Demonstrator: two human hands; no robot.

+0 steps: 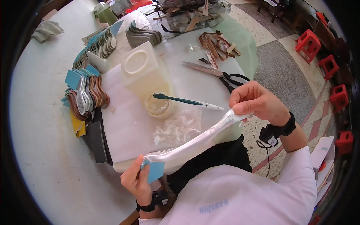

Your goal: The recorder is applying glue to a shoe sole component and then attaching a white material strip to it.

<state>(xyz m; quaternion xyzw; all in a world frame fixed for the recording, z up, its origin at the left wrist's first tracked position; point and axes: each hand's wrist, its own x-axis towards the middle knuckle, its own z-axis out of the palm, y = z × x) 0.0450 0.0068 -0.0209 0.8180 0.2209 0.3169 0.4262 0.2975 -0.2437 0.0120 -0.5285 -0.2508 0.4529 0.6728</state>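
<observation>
Stretched between my two hands is a long white shoe insole [195, 147] with a glossy covering. A blue piece [155, 171] shows at its left end. My left hand [138, 180] pinches that end between thumb and fingers, low over the near edge of the work board. Farther right and higher, my right hand [256, 102] is closed on the other end, thumb on top. Just beyond the insole, a toothbrush [180, 99] with a dark green head and pale handle lies across the mouth of a cloudy plastic jug [144, 67]. Scissors [204, 69] with black handles lie beyond my right hand.
Stacks of curved insoles [98, 92] stand along the left of the white work board [123, 144]. Crumpled white scraps [178, 129] lie by the jug mouth. Brown strips [214, 45] sit at the far right. Red stools [308, 44] stand on the floor.
</observation>
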